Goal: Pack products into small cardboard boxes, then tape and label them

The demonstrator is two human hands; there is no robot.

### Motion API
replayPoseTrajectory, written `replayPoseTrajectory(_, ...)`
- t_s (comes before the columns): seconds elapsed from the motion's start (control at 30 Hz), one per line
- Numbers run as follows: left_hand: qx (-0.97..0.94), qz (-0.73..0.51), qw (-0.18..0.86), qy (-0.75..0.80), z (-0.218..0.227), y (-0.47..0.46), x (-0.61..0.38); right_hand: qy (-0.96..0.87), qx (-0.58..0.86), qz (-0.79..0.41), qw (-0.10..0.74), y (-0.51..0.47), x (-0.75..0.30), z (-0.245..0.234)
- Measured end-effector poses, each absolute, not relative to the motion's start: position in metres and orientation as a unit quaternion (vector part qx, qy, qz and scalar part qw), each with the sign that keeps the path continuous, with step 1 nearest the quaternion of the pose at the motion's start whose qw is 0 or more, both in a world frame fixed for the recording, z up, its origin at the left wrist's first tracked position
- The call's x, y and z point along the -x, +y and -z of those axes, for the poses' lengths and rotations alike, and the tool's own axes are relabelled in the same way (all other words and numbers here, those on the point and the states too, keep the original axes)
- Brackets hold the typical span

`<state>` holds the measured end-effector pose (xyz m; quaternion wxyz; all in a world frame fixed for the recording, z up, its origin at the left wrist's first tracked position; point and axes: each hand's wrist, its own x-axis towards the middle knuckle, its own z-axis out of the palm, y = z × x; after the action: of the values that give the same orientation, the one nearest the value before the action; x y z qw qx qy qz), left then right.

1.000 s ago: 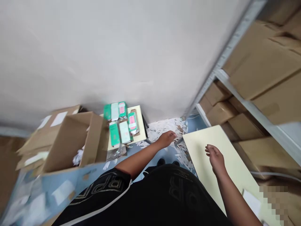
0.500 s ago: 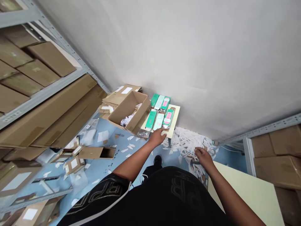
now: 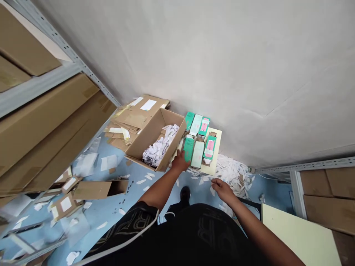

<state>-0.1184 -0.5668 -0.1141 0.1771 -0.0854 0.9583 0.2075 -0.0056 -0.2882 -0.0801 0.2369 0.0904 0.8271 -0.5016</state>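
Note:
My left hand [image 3: 180, 162] reaches to the near left corner of a green box [image 3: 188, 147], its thumb and fingers apart at that corner. Whether it grips the box I cannot tell; the box still lies in its row. Beside that box lie a pale mint box [image 3: 198, 155] and a green box with a pink panel [image 3: 209, 149]. Behind them is a second row of similar boxes [image 3: 196, 124]. All rest on a small cream table [image 3: 215, 162]. My right hand [image 3: 222, 190] hovers in front of the table's near right corner, fingers loosely bent, with nothing seen in it.
An open carton [image 3: 140, 142] with crumpled paper strips [image 3: 162, 146] stands left of the boxes, beside flattened cardboard [image 3: 133, 114]. Paper scraps [image 3: 233, 171] litter the floor by the wall. A cream tabletop [image 3: 296, 232] is at lower right; shelves with cartons flank both sides.
My left hand has moved from the near end of the mint box to the left green box. My right hand has moved left, closer to the small table. The view has shifted.

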Motion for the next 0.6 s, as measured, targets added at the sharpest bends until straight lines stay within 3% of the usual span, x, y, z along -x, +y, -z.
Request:
replayPoseTrajectory(0.33, 0.108, -0.204, 0.170, 0.958, 0.123, -0.563, 0.139, 0.836, -0.139, 0.467, 0.252, -0.284, -0.004, 0.086)
replayPoseTrajectory(0.5, 0.109, -0.246, 0.123, 0.955, 0.098, -0.575, 0.142, 0.825, -0.138, 0.482, 0.261, -0.279, -0.007, 0.096)
replayPoseTrajectory(0.6, 0.118, -0.351, 0.107, 0.922, 0.069, -0.579, 0.134, 0.806, -0.141, 0.499, 0.286, -0.280, -0.004, 0.099)
